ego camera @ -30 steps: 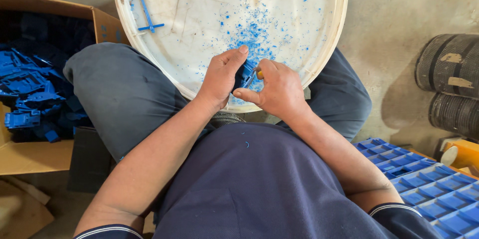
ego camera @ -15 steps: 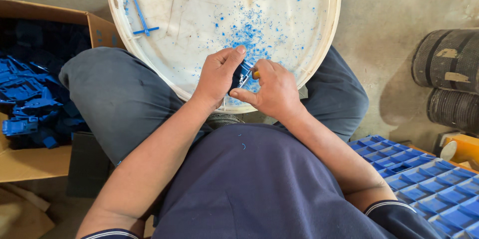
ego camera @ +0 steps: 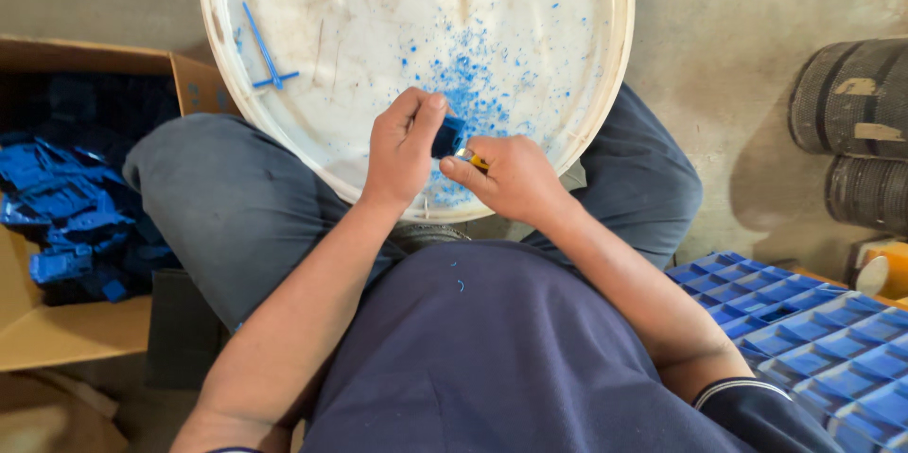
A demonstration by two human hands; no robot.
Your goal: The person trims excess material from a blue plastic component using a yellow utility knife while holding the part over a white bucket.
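My left hand (ego camera: 402, 148) grips a small blue plastic part (ego camera: 448, 135) over the near rim of a round white tray (ego camera: 605, 84) that rests on my lap. My right hand (ego camera: 506, 179) holds a small yellow-handled tool (ego camera: 472, 159) against that part. Blue plastic shavings (ego camera: 468, 84) are scattered over the tray's middle. A thin blue plastic stick with a cross piece (ego camera: 268, 60) lies at the tray's left side.
A cardboard box (ego camera: 57, 339) at my left holds several blue plastic parts (ego camera: 66, 217). At the lower right lies a stack of blue moulded pieces (ego camera: 813, 339). Dark rolls (ego camera: 851, 131) stand at the right on the concrete floor.
Both hands stay together over the tray's near rim. The blue part has turned slightly between the fingers; the view has shifted a little.
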